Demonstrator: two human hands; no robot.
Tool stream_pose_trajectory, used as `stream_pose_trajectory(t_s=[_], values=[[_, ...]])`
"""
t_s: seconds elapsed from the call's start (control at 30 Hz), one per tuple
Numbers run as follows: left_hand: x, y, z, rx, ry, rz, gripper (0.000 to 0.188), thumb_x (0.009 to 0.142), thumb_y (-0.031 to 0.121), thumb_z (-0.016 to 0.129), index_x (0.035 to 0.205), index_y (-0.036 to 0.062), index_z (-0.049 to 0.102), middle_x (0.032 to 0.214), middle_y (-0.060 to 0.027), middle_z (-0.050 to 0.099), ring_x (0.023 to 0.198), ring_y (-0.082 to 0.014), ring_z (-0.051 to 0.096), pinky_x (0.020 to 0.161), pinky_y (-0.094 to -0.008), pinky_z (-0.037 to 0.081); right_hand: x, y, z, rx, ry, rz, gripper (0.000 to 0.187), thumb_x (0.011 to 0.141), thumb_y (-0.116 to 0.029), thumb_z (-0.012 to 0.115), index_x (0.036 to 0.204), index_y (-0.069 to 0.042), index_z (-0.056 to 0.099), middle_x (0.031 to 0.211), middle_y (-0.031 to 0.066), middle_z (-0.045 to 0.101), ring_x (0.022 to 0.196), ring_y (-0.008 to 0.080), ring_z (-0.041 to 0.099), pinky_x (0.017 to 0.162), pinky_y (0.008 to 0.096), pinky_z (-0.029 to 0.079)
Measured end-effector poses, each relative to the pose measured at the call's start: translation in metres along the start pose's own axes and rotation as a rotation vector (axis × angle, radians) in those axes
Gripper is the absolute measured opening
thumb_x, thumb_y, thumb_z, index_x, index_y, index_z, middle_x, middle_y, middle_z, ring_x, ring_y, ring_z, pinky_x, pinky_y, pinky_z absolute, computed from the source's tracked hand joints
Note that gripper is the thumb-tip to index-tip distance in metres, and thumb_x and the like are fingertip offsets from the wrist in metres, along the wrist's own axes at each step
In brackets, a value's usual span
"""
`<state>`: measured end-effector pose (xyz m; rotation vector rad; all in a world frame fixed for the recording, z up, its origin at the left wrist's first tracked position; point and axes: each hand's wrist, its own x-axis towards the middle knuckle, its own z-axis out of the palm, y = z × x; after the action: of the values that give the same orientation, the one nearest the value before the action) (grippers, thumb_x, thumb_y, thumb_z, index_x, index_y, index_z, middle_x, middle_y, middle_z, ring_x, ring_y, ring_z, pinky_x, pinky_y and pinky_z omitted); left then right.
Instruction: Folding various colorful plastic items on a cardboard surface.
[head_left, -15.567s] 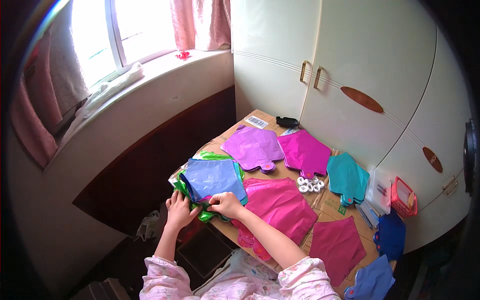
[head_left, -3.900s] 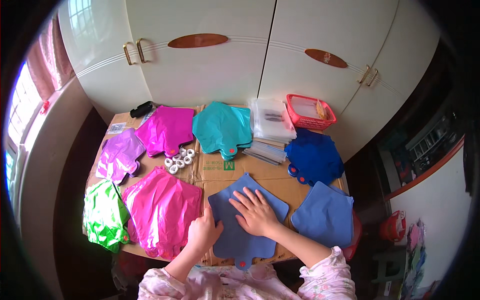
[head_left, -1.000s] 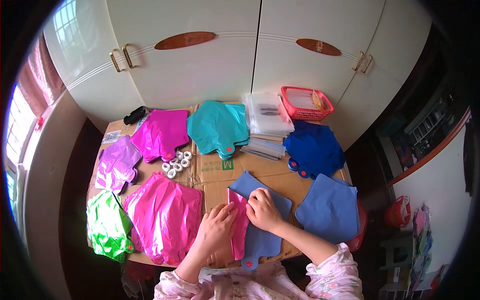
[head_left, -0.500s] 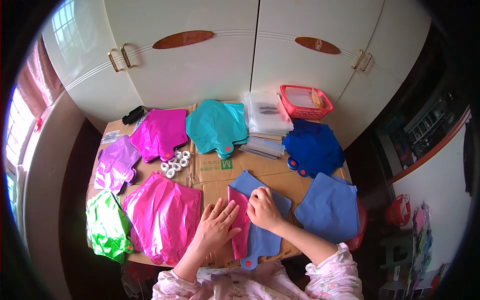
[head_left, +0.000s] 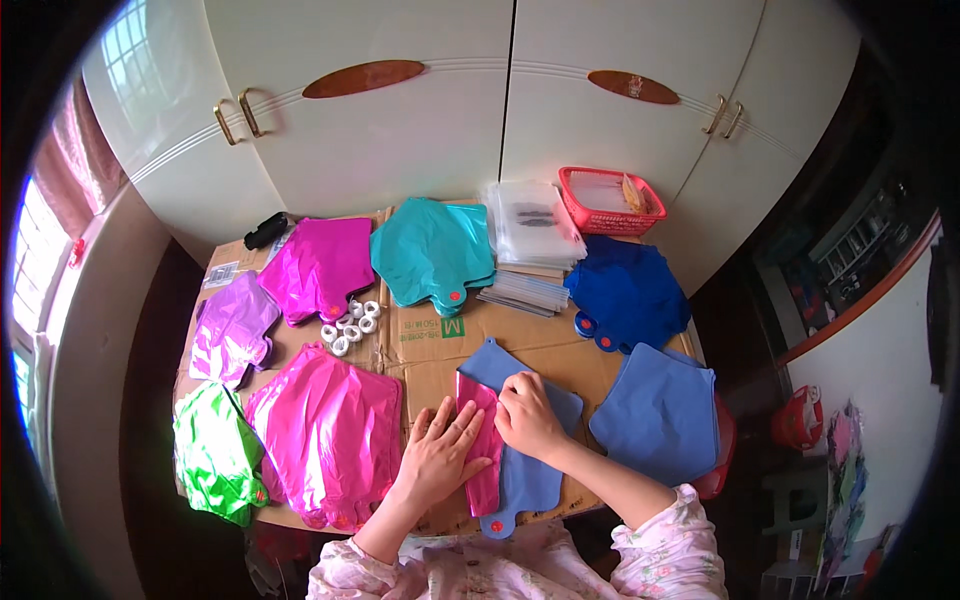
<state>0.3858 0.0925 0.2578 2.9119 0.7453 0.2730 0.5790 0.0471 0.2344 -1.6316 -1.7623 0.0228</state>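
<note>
A folded strip of shiny pink foil balloon (head_left: 483, 488) lies over a flat blue-grey foil balloon (head_left: 530, 485) on the cardboard. My left hand (head_left: 437, 455) rests on the pink strip's left side, its fingers stretched out and slightly spread. Against the strip's right edge, the fingers of my right hand (head_left: 525, 415) are curled closed, apparently on that edge; the fingertips are partly hidden. The blue-grey balloon shows beyond and beneath my right hand, with its red-dotted tab near the table's front edge.
Flat foil balloons lie around: pink (head_left: 325, 430), green (head_left: 212, 450), lilac (head_left: 235, 325), magenta (head_left: 320, 265), teal (head_left: 430, 250), dark blue (head_left: 630, 290) and blue-grey (head_left: 655, 405). White rolls (head_left: 341, 346), clear bags (head_left: 525, 220) and a red basket (head_left: 610, 222) stand farther back.
My left hand has slid slightly right, its fingers reaching farther over the pink strip. My right hand has stayed almost in place.
</note>
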Motion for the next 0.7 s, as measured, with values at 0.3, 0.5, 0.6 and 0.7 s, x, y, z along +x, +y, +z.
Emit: stream_pose_trajectory(t_s=[0.3,0.5,0.6,0.7], values=[[0.001,0.003,0.0,0.033,-0.001,-0.004,0.066,0.087,0.055,0.052,0.139,0.0161,0.044,0.145,-0.0037,0.041,0.137,-0.0276,0.033,0.111,-0.0514,0.024,-0.003,-0.006,-0.005,0.029,0.048,0.122,0.015,0.077,-0.008,0.063,0.085,0.0,0.054,0.101,0.0159,0.051,0.105,0.0377,0.047,0.09,0.046,0.04],[-0.002,0.001,0.003,0.033,0.001,-0.024,0.065,0.086,0.051,0.054,0.14,0.0166,0.043,0.146,-0.003,0.04,0.137,-0.027,0.033,0.111,-0.0516,0.023,-0.018,-0.041,-0.025,-0.095,-0.128,-0.011,0.037,0.081,-0.014,0.066,0.113,0.001,0.055,0.115,0.015,0.053,0.115,0.0335,0.048,0.098,0.0427,0.041],[-0.001,0.002,0.002,0.038,0.001,-0.017,0.063,0.086,0.048,0.054,0.141,0.0168,0.043,0.146,-0.0027,0.04,0.137,-0.0267,0.033,0.111,-0.0515,0.023,-0.031,-0.045,-0.024,-0.103,-0.196,-0.019,0.039,0.082,-0.013,0.065,0.117,0.001,0.054,0.118,0.0149,0.054,0.113,0.0292,0.052,0.099,0.039,0.042],[-0.002,0.001,0.001,0.041,0.005,-0.007,0.06,0.087,0.042,0.055,0.14,0.0168,0.044,0.145,-0.0019,0.042,0.137,-0.0266,0.034,0.111,-0.0515,0.023,-0.034,-0.046,-0.023,-0.086,-0.166,-0.024,0.041,0.082,-0.014,0.065,0.117,0.003,0.053,0.118,0.0152,0.054,0.113,0.0292,0.052,0.098,0.039,0.042]])
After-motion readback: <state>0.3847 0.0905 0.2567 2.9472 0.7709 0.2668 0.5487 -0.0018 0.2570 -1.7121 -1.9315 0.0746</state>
